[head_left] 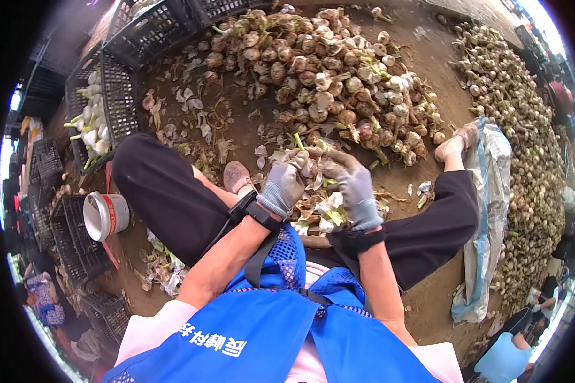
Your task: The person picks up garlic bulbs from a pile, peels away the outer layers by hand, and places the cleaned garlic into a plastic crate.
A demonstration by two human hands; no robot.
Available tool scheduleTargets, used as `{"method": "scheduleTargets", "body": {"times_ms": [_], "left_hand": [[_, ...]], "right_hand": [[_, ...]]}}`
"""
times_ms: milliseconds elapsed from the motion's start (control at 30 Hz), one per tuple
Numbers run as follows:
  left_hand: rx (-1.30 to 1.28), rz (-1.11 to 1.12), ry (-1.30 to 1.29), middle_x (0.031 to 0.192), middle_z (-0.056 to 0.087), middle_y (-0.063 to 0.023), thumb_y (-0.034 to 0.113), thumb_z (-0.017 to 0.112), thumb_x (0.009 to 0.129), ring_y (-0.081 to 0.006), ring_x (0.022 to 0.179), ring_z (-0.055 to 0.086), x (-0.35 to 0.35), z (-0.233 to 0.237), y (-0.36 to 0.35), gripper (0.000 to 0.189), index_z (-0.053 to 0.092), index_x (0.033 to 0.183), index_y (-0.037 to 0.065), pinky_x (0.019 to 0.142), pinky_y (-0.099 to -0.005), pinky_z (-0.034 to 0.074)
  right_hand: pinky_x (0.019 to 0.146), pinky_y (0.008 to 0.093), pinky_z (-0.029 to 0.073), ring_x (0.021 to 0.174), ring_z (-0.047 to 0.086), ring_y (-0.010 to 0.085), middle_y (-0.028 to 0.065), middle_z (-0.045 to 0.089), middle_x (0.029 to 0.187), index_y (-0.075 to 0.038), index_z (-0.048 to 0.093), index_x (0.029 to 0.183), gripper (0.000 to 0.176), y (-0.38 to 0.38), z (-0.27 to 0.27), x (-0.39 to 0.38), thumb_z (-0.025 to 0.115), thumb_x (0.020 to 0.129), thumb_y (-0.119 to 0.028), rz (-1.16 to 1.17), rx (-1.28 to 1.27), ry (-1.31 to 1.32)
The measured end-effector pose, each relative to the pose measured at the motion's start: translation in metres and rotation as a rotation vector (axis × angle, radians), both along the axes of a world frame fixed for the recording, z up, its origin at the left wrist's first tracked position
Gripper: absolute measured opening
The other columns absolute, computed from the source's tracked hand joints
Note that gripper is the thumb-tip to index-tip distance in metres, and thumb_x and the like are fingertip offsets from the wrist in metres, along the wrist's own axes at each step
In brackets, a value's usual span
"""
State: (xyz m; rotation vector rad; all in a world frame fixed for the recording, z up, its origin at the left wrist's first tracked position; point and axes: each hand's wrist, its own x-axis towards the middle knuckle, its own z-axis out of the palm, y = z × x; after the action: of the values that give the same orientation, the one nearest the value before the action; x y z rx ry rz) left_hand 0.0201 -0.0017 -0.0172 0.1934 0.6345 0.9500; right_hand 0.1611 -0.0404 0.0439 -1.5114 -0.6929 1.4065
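My left hand (283,185), in a soiled grey glove, is closed around a garlic bulb (308,167), largely hidden by the fingers. A short green stem (298,142) sticks up beside those fingers. From the other side my right hand (351,182), gloved the same way, has its fingers curled and pinched against the bulb. Loose garlic skins and green trimmings (326,214) lie on the ground below both hands. Just beyond them rises a large heap of unpeeled garlic (326,70) with dry roots and stems.
At the left stands a black crate (118,96) holding peeled white garlic with green stems (96,127). Nearby are a white bucket (106,216) and more black crates (76,239). A pale plastic sack (485,217) lies at the right, before another long garlic heap (524,159).
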Motion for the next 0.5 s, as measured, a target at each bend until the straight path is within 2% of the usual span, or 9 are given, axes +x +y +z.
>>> {"method": "scheduleTargets", "body": {"times_ms": [33, 67, 100, 167, 267, 367, 400, 433, 500], "left_hand": [[0.000, -0.013, -0.005, 0.076, 0.053, -0.0024, 0.011, 0.044, 0.093, -0.0087, 0.066, 0.048, 0.005, 0.006, -0.002, 0.020, 0.055, 0.101, -0.004, 0.061, -0.0207, 0.042], [0.038, -0.023, 0.138, 0.078, 0.053, -0.0021, 0.010, 0.044, 0.092, -0.0081, 0.066, 0.048, 0.010, 0.017, -0.006, 0.017, 0.054, 0.100, -0.002, 0.061, -0.0203, 0.042], [0.076, -0.028, 0.287, 0.079, 0.053, -0.0017, 0.009, 0.045, 0.092, -0.0075, 0.067, 0.048, 0.011, 0.024, -0.007, 0.015, 0.054, 0.100, -0.001, 0.061, -0.0199, 0.041], [0.024, 0.024, 0.120, 0.083, 0.054, -0.0024, 0.007, 0.044, 0.092, -0.0089, 0.070, 0.050, 0.005, 0.001, -0.008, 0.012, 0.053, 0.098, 0.002, 0.065, -0.0215, 0.043], [-0.090, 0.008, -0.096, 0.086, 0.057, -0.0090, 0.008, 0.043, 0.092, -0.0162, 0.079, 0.056, 0.003, -0.016, -0.008, 0.016, 0.052, 0.101, -0.002, 0.072, -0.0291, 0.048], [-0.048, -0.046, -0.146, 0.082, 0.057, -0.0109, 0.011, 0.043, 0.092, -0.0178, 0.079, 0.057, 0.004, -0.009, 0.002, 0.021, 0.053, 0.103, -0.005, 0.074, -0.0293, 0.048], [-0.041, -0.006, -0.044, 0.076, 0.057, -0.0094, 0.013, 0.043, 0.092, -0.0164, 0.071, 0.055, 0.008, -0.003, 0.002, 0.025, 0.054, 0.102, -0.007, 0.070, -0.0275, 0.047], [-0.040, -0.005, -0.044, 0.076, 0.057, -0.0094, 0.013, 0.043, 0.092, -0.0164, 0.071, 0.055, 0.009, -0.006, 0.001, 0.025, 0.054, 0.102, -0.007, 0.070, -0.0275, 0.047], [0.041, 0.090, -0.019, 0.075, 0.056, -0.0072, 0.011, 0.043, 0.092, -0.0133, 0.063, 0.051, 0.012, -0.012, -0.002, 0.024, 0.055, 0.100, -0.007, 0.062, -0.0256, 0.045]], "right_hand": [[0.063, 0.0220, 0.050, 0.082, 0.059, 0.0098, 0.0042, 0.063, 0.091, 0.000, 0.056, 0.110, 0.033, 0.000, 0.002, -0.003, 0.063, 0.081, -0.015, -0.006, -0.073, 0.059], [0.055, 0.0198, 0.048, 0.070, 0.059, 0.0087, 0.0071, 0.064, 0.090, 0.003, 0.056, 0.106, 0.028, 0.002, -0.007, -0.007, 0.062, 0.081, -0.009, -0.015, -0.013, -0.034], [0.055, 0.0198, 0.048, 0.070, 0.059, 0.0087, 0.0071, 0.064, 0.090, 0.003, 0.056, 0.106, 0.028, 0.002, -0.011, -0.006, 0.062, 0.081, -0.009, -0.017, -0.013, -0.032], [0.054, 0.0205, 0.049, 0.069, 0.061, 0.0100, 0.0069, 0.064, 0.092, 0.002, 0.057, 0.105, 0.025, 0.001, -0.013, -0.008, 0.060, 0.082, -0.008, -0.094, -0.081, 0.277], [0.061, 0.0240, 0.051, 0.075, 0.062, 0.0121, 0.0080, 0.064, 0.094, 0.002, 0.057, 0.107, 0.026, 0.000, -0.011, -0.003, 0.057, 0.082, -0.004, -0.063, -0.107, 0.332], [0.065, 0.0252, 0.052, 0.078, 0.061, 0.0132, 0.0090, 0.063, 0.095, 0.004, 0.055, 0.110, 0.030, -0.004, -0.017, 0.006, 0.055, 0.080, -0.001, -0.079, -0.063, 0.457], [0.066, 0.0254, 0.052, 0.080, 0.061, 0.0137, 0.0095, 0.063, 0.097, 0.005, 0.054, 0.111, 0.032, -0.006, -0.019, 0.006, 0.055, 0.079, 0.001, -0.115, -0.013, 0.561], [0.066, 0.0254, 0.052, 0.080, 0.061, 0.0137, 0.0095, 0.063, 0.097, 0.005, 0.054, 0.111, 0.032, -0.007, -0.018, 0.004, 0.055, 0.079, 0.001, -0.114, -0.013, 0.561], [0.072, 0.0271, 0.051, 0.088, 0.061, 0.0183, 0.0127, 0.061, 0.103, 0.006, 0.051, 0.114, 0.040, -0.006, -0.014, -0.004, 0.057, 0.075, 0.001, -0.057, 0.040, 0.093]]}}
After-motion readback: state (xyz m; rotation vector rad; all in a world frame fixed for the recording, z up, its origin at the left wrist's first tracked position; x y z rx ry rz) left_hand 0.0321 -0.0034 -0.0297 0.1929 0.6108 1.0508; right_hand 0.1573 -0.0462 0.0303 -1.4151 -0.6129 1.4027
